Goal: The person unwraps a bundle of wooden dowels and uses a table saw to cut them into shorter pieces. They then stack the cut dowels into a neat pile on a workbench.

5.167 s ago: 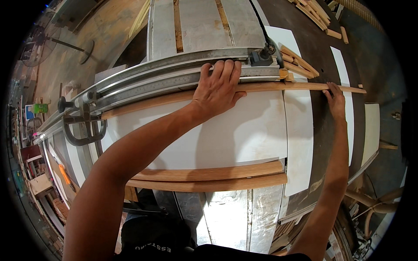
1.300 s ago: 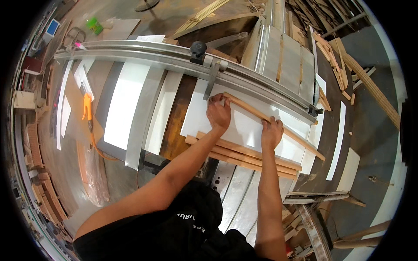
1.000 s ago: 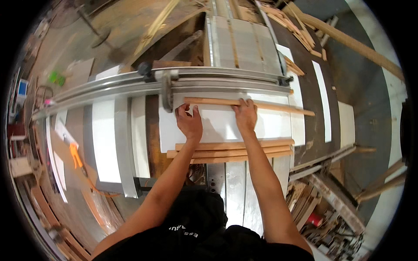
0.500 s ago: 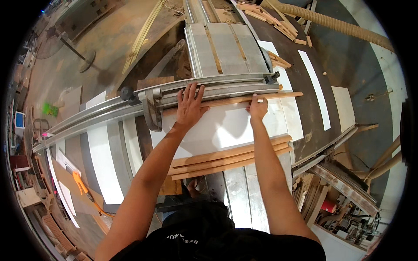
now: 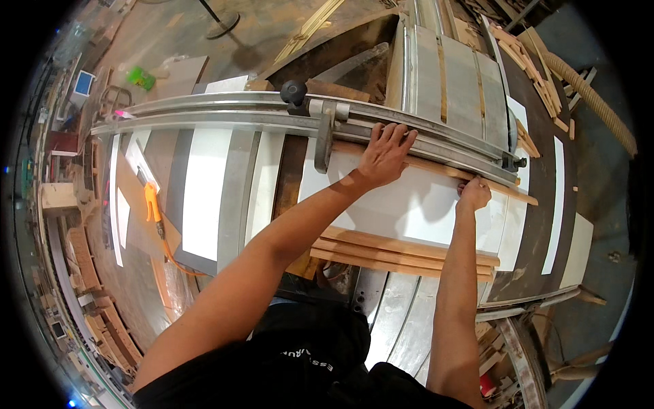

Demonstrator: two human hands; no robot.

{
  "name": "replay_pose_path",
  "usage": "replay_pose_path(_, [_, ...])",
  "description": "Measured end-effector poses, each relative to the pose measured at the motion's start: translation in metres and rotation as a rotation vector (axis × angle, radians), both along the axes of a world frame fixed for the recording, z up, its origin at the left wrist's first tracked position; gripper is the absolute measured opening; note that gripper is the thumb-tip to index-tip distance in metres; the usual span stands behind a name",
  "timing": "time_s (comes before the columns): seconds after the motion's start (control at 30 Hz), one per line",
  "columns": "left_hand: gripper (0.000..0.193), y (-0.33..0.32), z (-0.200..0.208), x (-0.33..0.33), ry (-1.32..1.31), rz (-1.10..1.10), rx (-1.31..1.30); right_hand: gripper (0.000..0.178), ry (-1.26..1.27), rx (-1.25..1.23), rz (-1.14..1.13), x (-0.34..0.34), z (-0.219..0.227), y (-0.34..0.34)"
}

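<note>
A narrow wooden strip (image 5: 436, 168) lies along the near side of a long metal fence (image 5: 436, 142), over a white board (image 5: 388, 204). My left hand (image 5: 385, 157) rests across the strip and the fence, fingers stretched out and slightly spread, near the fence's metal stop block (image 5: 325, 140). Farther right, my right hand (image 5: 475, 194) has its fingers curled at the strip's near edge, pinching it close to its right end; the fingertips are partly hidden. Nearer to me, several similar wooden strips (image 5: 409, 252) lie side by side along the board's front edge.
Beyond the fence is a slotted metal saw table (image 5: 460, 82), with wood offcuts (image 5: 535, 75) on the dark surface to its right. A black knob (image 5: 293, 93) stands up from the fence. An orange air gun (image 5: 151, 201) with a hose lies at left. A ribbed duct (image 5: 593, 99) hangs far right.
My view has swung to the left, so the bench sits farther right in the picture. Both hands stay at the wooden strip by the fence, in nearly the same places.
</note>
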State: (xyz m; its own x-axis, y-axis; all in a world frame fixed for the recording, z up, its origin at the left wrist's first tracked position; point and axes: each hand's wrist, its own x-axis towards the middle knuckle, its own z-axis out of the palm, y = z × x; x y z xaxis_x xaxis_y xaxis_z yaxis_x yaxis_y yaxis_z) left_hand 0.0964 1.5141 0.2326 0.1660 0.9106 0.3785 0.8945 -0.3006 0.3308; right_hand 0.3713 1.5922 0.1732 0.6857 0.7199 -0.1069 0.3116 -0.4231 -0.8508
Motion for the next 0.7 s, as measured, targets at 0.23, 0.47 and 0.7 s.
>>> replay_pose_path(0.23, [0.087, 0.024, 0.009, 0.046, 0.037, -0.041, -0.137, 0.016, 0.075, 0.069, -0.026, 0.007, -0.003, -0.001])
replay_pose_path(0.47, [0.085, 0.044, -0.016, 0.087, 0.098, 0.012, -0.069, 0.020, -0.069, 0.074, 0.038, 0.005, -0.018, -0.001])
replay_pose_path(0.7, [0.085, 0.045, -0.009, 0.087, 0.141, 0.027, -0.006, 0.025, 0.154, 0.070, -0.070, 0.020, 0.033, 0.003])
